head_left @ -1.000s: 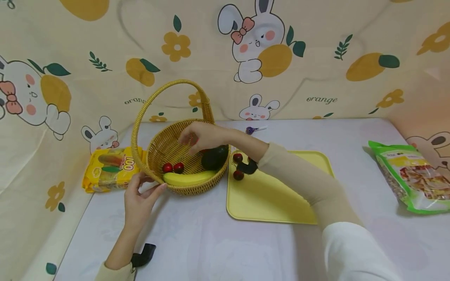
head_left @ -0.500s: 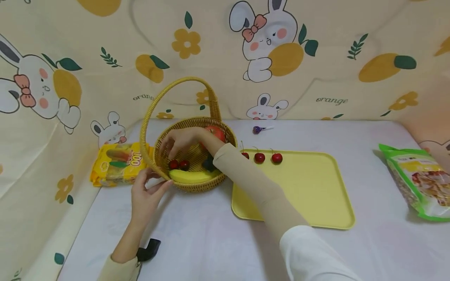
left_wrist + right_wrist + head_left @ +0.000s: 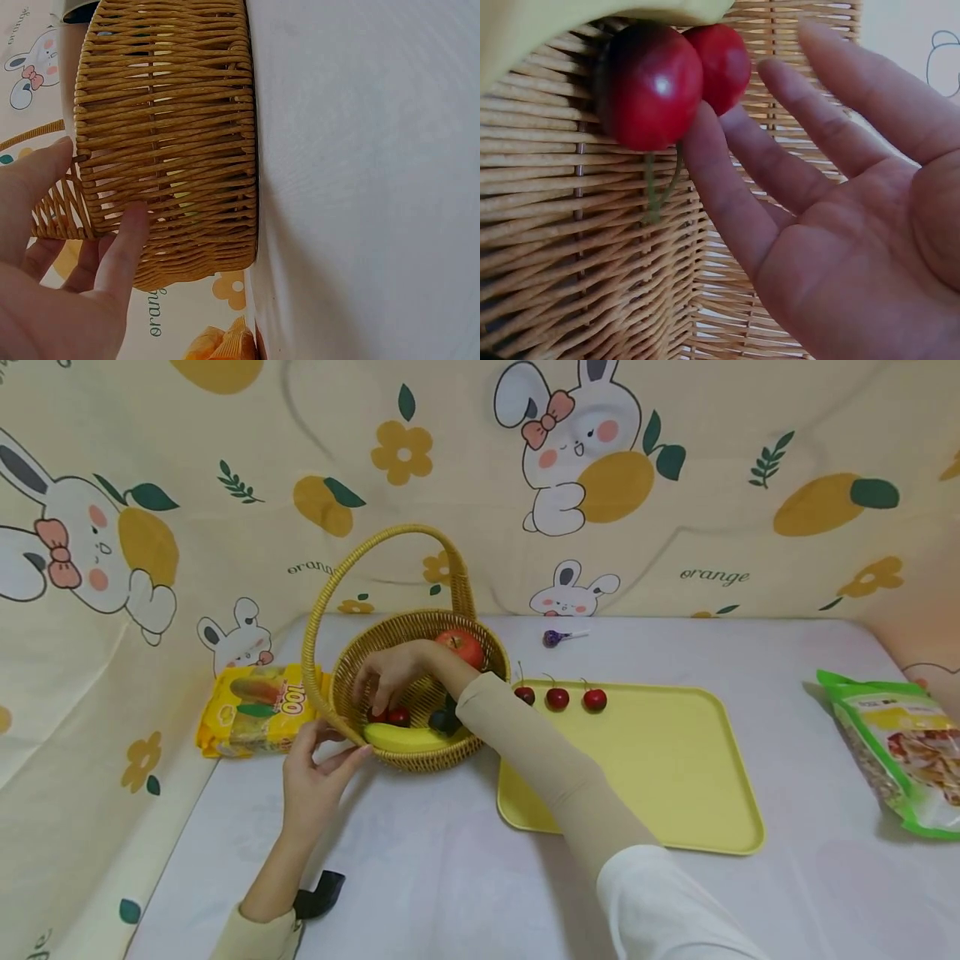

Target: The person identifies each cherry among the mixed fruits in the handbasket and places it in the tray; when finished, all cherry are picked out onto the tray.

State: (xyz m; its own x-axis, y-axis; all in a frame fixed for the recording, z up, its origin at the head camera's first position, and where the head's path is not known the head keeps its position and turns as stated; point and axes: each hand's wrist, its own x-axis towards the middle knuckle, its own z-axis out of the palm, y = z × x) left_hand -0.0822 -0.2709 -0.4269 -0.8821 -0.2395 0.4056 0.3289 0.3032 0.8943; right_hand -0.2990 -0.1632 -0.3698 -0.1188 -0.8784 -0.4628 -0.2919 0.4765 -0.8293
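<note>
Two cherries (image 3: 656,90), red, side by side inside the wicker basket (image 3: 423,767), found at the fingertips of the right hand (image 3: 832,217). Grip, right: fingers loosely extended and spread, nothing enclosed; the larger-looking cherry apparently touched by one fingertip. Stems (image 3: 652,187): meeting at one end, just beside the touching finger; the pair probably best lifted together, with the fruit supported and no tug put on the stalks. Banana (image 3: 405,739), one: on the near side of the grip, apparently touching the pair; finger room is judged to be better sought on the opposite side. Red round fruit (image 3: 462,649), one: beyond the grip and to its right, best left undisturbed. Basket rim: pinched below the handle (image 3: 462,593) by the left hand (image 3: 315,772), a hold that should be firm against tipping. Yellow packet (image 3: 251,714), one: left of the grip, outside the basket. Three cherries (image 3: 557,698) on a yellow tray (image 3: 637,785): right of the grip. Lollipop (image 3: 552,638), one: farther right and back. Green-edged bag (image 3: 900,743), one: farthest right.
</note>
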